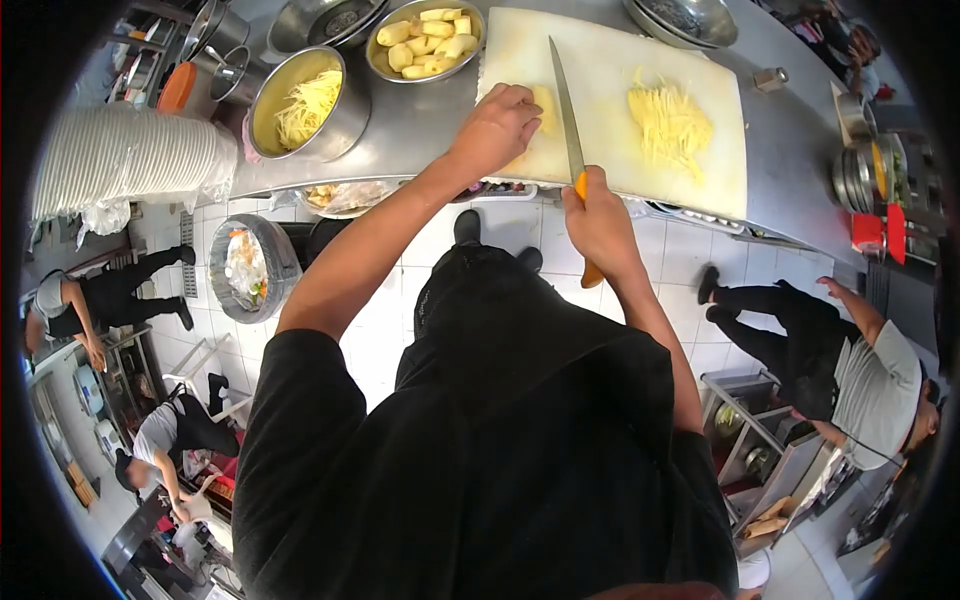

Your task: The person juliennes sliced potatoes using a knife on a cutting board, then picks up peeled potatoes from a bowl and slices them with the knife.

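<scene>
Step in hand, as judged: cutting a pale yellow piece (546, 108) into thin strips. The piece lies on the cutting board (600, 60) on the desk (405, 125), left of the knife (568, 110) and the cut strips (670, 125). Left hand (497, 130): fingers curled at the piece; firmness of hold cannot be told. Right hand (600, 225): fingers clenched around the orange handle. A further stroke calls for left fingertips tucked clear of the edge. Knife long axis: away from the person, tip far and slightly left, handle near. The piece's long axis appears roughly parallel, though partly covered.

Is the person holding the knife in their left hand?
No, the right hand grips the knife by its orange handle.
</scene>
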Motion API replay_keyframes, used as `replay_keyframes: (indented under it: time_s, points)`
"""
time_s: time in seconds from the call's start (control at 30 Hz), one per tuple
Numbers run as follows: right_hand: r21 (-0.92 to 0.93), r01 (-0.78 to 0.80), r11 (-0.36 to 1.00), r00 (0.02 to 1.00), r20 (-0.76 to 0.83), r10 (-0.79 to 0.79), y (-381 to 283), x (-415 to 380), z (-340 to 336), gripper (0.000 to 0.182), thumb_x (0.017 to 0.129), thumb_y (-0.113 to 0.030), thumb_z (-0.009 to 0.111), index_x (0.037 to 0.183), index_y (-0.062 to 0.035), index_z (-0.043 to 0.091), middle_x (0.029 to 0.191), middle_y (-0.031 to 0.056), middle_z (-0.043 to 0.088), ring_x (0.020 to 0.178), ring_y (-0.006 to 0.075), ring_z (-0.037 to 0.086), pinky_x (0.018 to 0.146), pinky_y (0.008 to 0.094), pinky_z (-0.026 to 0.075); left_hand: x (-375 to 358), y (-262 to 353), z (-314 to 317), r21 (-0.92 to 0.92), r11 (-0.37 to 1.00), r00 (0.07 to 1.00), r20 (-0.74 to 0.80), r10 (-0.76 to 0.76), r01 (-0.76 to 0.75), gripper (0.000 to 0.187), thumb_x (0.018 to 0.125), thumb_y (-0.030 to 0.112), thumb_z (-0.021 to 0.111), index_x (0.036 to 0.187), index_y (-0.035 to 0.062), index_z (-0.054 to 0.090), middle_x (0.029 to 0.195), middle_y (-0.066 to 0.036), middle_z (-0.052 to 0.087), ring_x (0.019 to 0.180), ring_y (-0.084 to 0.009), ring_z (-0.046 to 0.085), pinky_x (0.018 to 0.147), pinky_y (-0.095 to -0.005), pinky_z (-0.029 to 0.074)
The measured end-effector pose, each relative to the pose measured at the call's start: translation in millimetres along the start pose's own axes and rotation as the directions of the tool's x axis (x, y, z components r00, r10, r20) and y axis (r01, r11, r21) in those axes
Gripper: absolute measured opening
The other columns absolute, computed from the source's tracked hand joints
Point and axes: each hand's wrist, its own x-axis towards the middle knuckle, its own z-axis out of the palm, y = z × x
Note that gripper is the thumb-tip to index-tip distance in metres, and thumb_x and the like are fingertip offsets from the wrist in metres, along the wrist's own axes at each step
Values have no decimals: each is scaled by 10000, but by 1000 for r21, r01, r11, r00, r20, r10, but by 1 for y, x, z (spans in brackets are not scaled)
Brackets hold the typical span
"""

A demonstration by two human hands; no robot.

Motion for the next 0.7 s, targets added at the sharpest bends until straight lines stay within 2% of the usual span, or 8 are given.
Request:
replay_keyframes:
  time_s: [0.1, 0.2, 0.3, 0.7]
  points:
    - [-11, -82, 997, 995, 51, 83, 2, -1, -5, 436, 969, -215, 512, 1334, -6, 397, 890, 310, 648, 846, 478, 640, 765, 513, 478, 5, -2, -4, -10, 1000, 999, -17, 29, -30, 128, 829, 59, 681, 944, 12, 714, 1005, -107, 652, 953, -300, 606, 855, -391, 515]
    - [83, -33, 996, 999, 17, 31, 1, -4, -9, 441, 955, -166, 502, 1335, 8, 362, 963, 364, 631, 941, 525, 608, 851, 553, 464, 12, -2, -5, -9, 997, 997, -29, 74, -74, 127, 845, 51, 655, 953, 7, 706, 1016, -107, 651, 952, -298, 605, 851, -393, 516]
    - [68, -5, 998, 1000, 18, 4, -6, -4, -13, 511, 955, -144, 495, 1413, -9, 316, 1024, 350, 629, 988, 515, 600, 882, 538, 455, 10, -7, -3, -12, 995, 995, 24, 95, -95, 142, 863, 50, 632, 979, 4, 700, 1036, -110, 648, 963, -297, 603, 847, -391, 515]
    - [36, 36, 999, 994, -102, -32, -19, -2, 14, 518, 956, -122, 502, 1432, -36, 317, 956, 329, 648, 948, 510, 611, 845, 546, 468, 5, -19, -4, -147, 979, 988, 34, 148, -142, 136, 860, 40, 645, 979, 0, 699, 1059, -116, 633, 1004, -291, 595, 854, -383, 514]
